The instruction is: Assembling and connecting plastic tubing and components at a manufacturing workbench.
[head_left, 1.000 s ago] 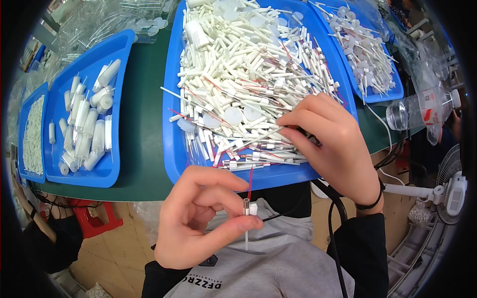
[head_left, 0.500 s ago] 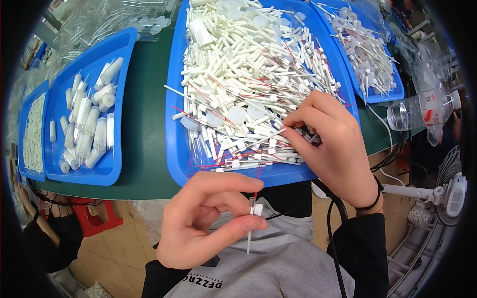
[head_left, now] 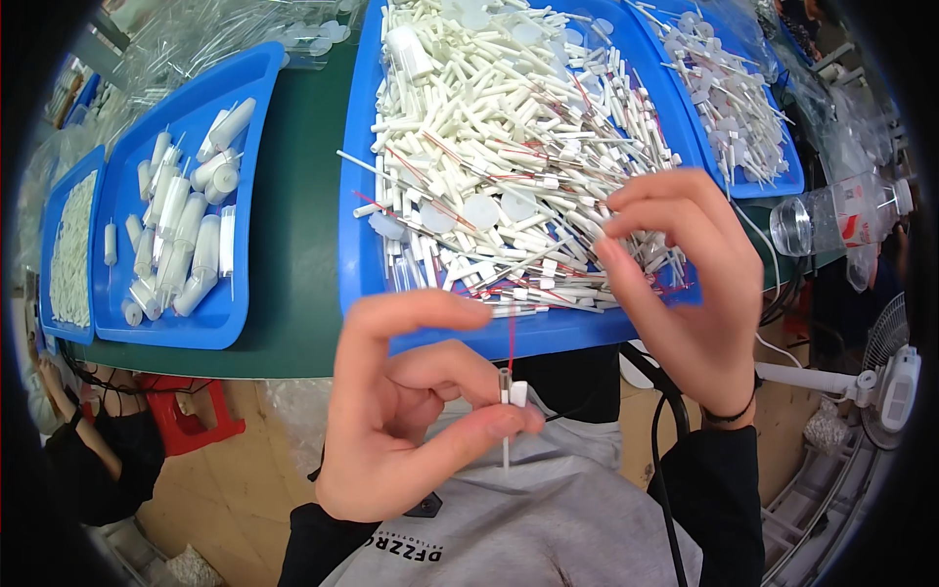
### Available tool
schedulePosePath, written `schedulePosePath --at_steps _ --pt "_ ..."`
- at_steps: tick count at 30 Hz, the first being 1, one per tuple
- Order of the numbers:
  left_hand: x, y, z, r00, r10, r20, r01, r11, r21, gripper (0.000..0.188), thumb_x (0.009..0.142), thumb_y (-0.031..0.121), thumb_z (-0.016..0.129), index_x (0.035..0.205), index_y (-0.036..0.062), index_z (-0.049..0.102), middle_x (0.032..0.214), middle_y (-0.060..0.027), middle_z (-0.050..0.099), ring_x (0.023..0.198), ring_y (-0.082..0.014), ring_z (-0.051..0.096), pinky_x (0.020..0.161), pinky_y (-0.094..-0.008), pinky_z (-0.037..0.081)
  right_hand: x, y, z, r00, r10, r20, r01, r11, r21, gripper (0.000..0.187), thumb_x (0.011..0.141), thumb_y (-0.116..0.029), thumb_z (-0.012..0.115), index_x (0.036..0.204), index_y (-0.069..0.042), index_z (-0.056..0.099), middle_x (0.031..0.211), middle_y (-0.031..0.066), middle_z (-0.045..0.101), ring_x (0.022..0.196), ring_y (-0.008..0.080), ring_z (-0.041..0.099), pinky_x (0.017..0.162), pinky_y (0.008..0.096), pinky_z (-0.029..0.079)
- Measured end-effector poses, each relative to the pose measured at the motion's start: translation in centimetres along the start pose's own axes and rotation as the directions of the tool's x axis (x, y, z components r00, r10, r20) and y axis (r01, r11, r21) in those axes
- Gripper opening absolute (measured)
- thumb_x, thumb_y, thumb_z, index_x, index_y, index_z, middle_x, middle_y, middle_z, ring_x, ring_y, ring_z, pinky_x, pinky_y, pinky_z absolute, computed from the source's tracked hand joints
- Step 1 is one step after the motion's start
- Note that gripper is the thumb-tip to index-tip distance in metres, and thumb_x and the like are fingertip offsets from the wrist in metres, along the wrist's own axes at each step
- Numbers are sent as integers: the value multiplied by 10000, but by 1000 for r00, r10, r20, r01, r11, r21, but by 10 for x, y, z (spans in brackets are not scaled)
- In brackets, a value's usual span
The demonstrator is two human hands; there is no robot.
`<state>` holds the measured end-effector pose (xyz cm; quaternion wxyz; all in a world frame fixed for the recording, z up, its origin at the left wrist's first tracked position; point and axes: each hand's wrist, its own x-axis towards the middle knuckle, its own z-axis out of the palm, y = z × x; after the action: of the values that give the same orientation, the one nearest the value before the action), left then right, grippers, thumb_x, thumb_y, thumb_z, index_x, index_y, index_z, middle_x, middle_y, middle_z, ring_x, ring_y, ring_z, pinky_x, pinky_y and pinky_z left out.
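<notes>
Between thumb and fingertip, my left hand [head_left: 411,416] pinches a small rod with a clip [head_left: 506,391]. The rod is thin and pale, held upright, with a metal-looking upper section, a small white block at its side and a red thread rising from its top. My left index finger is raised off it, bent above. My right hand [head_left: 694,264] hovers over the right front part of a large blue tray [head_left: 354,264], fingers curved and apart; nothing shows clearly between them. Under it lies a heap of white tubes [head_left: 460,127], mixed with red-threaded rods and translucent discs.
At left, a blue tray [head_left: 235,323] holds thick white cylinders; beside it, a smaller tray [head_left: 96,249] holds tiny white pieces. Another blue tray [head_left: 794,186] with rods and discs stands at the far right, near a plastic bottle [head_left: 831,220]. A small fan [head_left: 892,382] is at right.
My right hand has lifted off the heap and moved slightly right, fingers spreading from a pinch. My left index finger has risen off the clipped rod, which stays in the left pinch.
</notes>
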<state>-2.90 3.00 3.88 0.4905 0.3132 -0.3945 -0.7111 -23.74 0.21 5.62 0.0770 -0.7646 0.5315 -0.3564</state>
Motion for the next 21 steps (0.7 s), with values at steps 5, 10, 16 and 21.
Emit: schedulePosePath --at_steps 5,10,16,21 --pt "7 -4 6 988 79 -131 -89 993 -79 476 827 74 722 1145 -21 380 700 -123 616 609 -214 633 580 -311 556 -22 -19 -22 985 -66 160 22 965 261 196 727 95 656 903 30 598 832 153 698 697 199 648 611 268 464" --pt "7 -9 0 961 262 -91 -268 962 -60 402 836 172 740 988 64 384 757 -107 639 660 -242 658 557 -315 563 -29 -25 -23 961 -130 242 35 932 361 295 687 78 693 974 29 651 773 87 695 604 169 611 563 275 441" --pt "9 -11 2 949 307 -69 -312 944 -107 391 841 166 728 972 79 370 793 -92 634 703 -262 674 553 -284 560 -34 -27 -24 973 -141 183 75 942 327 304 668 50 720 960 -23 679 761 43 666 594 169 580 546 280 414" --pt "8 -13 4 952 295 -78 -303 947 -106 399 841 172 730 974 80 365 790 -88 630 705 -259 672 544 -273 556 -36 -24 -16 982 -162 98 121 935 334 331 621 79 713 938 -10 675 752 50 667 570 167 562 527 277 401"
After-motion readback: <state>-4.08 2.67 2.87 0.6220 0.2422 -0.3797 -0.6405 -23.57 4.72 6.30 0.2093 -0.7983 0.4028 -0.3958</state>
